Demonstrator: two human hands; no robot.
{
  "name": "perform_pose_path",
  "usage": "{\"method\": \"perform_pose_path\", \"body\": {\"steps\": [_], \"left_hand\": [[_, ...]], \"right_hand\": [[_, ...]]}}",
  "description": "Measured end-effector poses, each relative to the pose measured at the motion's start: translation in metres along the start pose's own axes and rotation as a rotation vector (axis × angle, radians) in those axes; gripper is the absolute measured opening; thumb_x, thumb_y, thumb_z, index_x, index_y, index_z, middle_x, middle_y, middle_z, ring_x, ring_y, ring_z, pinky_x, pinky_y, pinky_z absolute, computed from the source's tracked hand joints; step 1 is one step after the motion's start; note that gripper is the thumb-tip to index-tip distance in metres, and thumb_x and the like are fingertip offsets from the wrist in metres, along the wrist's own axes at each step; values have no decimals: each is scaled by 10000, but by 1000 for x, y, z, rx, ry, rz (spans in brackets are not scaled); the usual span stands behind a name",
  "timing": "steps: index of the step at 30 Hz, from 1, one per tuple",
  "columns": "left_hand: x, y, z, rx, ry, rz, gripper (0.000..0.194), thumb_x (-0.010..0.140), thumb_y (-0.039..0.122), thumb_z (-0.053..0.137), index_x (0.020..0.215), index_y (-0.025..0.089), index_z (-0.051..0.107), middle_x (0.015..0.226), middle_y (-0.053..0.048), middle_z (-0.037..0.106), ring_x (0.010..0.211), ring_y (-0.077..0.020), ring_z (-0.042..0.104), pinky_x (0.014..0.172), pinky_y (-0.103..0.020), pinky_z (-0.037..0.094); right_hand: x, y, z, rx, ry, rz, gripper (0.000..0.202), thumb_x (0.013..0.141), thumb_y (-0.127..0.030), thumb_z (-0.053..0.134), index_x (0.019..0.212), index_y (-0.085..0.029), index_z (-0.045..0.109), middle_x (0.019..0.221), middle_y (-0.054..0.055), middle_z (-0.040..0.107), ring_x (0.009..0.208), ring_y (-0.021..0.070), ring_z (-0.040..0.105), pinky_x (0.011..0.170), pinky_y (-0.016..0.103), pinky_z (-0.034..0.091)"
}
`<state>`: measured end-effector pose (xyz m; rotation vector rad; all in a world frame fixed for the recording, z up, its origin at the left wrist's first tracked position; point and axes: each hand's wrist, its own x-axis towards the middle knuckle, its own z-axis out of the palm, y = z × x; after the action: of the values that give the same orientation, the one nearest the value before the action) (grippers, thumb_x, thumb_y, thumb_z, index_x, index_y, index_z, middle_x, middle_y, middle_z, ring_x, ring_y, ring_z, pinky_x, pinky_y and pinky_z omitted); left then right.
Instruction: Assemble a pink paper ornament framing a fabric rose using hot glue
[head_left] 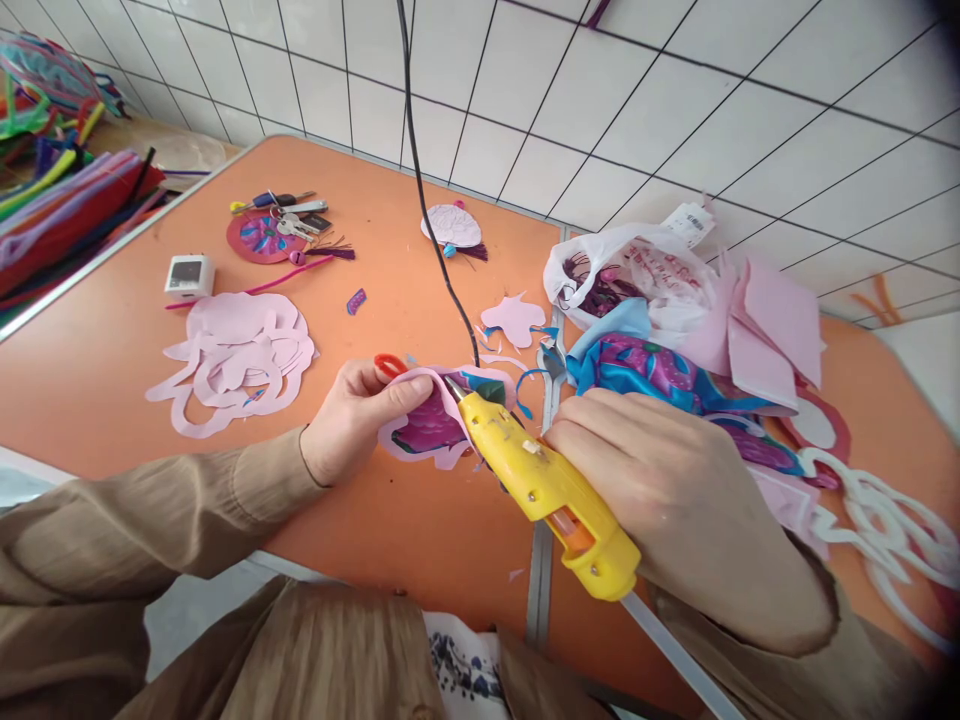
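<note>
My left hand (356,415) pinches the edge of a pink felt piece (400,440) that carries purple and blue patterned fabric (431,425). A small red loop (390,366) sticks out by my left fingertips. My right hand (637,475) is wrapped round a yellow hot glue gun (547,475). Its metal tip (454,388) points left at the felt edge, close to my left thumb; whether it touches cannot be made out. A clear glue stick (675,655) juts from the back of the gun. Scissors (553,358) lie just beyond my right hand, partly covered.
Pink felt offcuts (240,350) lie at left, near a white box-shaped device (190,276) and a round fabric piece with keys (270,235). A black cord (412,130) hangs across the middle. A plastic bag (637,270), patterned fabric (645,370) and pink sheets (772,320) crowd the right.
</note>
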<state>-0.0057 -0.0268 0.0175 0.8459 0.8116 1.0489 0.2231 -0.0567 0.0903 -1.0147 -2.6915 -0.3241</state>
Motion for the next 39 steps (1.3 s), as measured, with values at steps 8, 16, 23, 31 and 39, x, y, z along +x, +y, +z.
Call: {"method": "perform_pose_path", "body": {"steps": [8, 16, 23, 31, 39], "left_hand": [[0, 1, 1, -12, 13, 13, 361, 652, 439, 884, 601, 114, 736, 549, -29, 678, 509, -106, 586, 501, -188, 485], [1, 0, 1, -54, 1, 79, 248, 705, 371, 869, 612, 163, 769, 601, -6, 725, 520, -96, 620, 515, -176, 519], [1, 0, -1, -64, 24, 84, 248, 681, 385, 883, 616, 175, 767, 605, -4, 728, 533, -106, 638, 517, -181, 522], [1, 0, -1, 2, 64, 77, 319, 654, 425, 883, 586, 152, 732, 575, -2, 680, 513, -106, 587, 487, -206, 476], [0, 0, -1, 32, 74, 83, 350, 649, 441, 881, 568, 152, 701, 572, -12, 665, 515, -122, 565, 484, -242, 460]], "right_hand": [[-3, 2, -6, -50, -12, 20, 316, 871, -77, 421, 585, -211, 443, 597, 6, 446, 573, 170, 380, 551, 321, 275], [-3, 4, -7, -67, -17, 12, 335, 868, -68, 448, 570, -216, 413, 570, -6, 409, 539, 165, 354, 539, 318, 262], [-9, 5, -12, -37, -51, 38, 348, 925, -138, 431, 587, -219, 426, 597, 6, 464, 521, 161, 392, 534, 327, 277], [-12, 7, -16, -49, -48, 45, 379, 968, -209, 407, 591, -215, 449, 585, -2, 453, 523, 158, 401, 530, 325, 273], [-9, 7, -17, -60, -69, 27, 325, 888, -87, 443, 587, -209, 430, 601, -9, 460, 534, 149, 393, 553, 317, 272]]}}
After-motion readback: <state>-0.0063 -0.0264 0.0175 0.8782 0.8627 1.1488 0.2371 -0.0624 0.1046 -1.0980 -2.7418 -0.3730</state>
